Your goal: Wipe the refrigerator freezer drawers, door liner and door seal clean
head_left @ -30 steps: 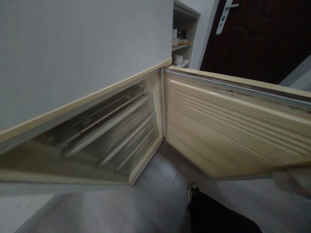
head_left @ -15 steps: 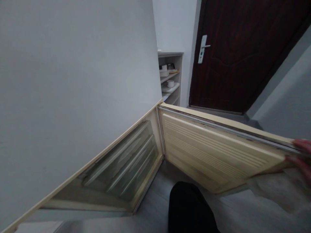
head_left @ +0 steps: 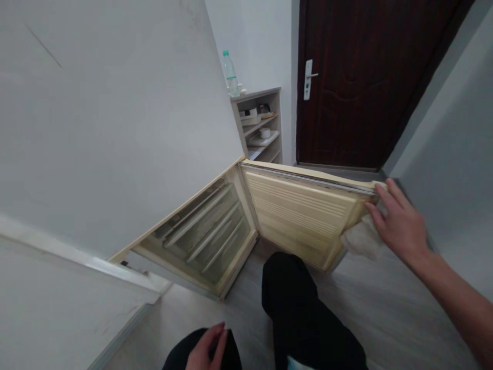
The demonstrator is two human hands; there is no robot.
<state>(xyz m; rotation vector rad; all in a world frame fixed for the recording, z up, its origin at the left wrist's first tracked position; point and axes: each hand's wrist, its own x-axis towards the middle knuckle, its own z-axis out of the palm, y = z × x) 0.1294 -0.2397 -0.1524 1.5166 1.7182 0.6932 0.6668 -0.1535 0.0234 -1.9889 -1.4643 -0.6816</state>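
A fridge's lower compartment (head_left: 204, 234) stands open low on the left, with clear drawer fronts inside. Its cream door (head_left: 300, 216) is swung wide to the right, ribbed inner side facing me. My right hand (head_left: 398, 223) rests its fingertips on the door's outer top corner. A white cloth (head_left: 358, 240) hangs under its palm against the door's edge. My left hand (head_left: 208, 349) lies at the bottom of the view on my black trouser leg (head_left: 300, 308), fingers flat and together, holding nothing.
The fridge's grey upper body (head_left: 115, 128) fills the left. Behind it a small shelf unit (head_left: 262, 128) holds dishes, with a plastic bottle (head_left: 230, 72) on top. A dark wooden door (head_left: 358, 82) is closed at the back. Grey floor (head_left: 385, 313) lies to the right.
The view has risen and pulled back, so the fridge looks smaller. My right hand with the cloth has come into view at the door's corner. My left hand has appeared on my leg.
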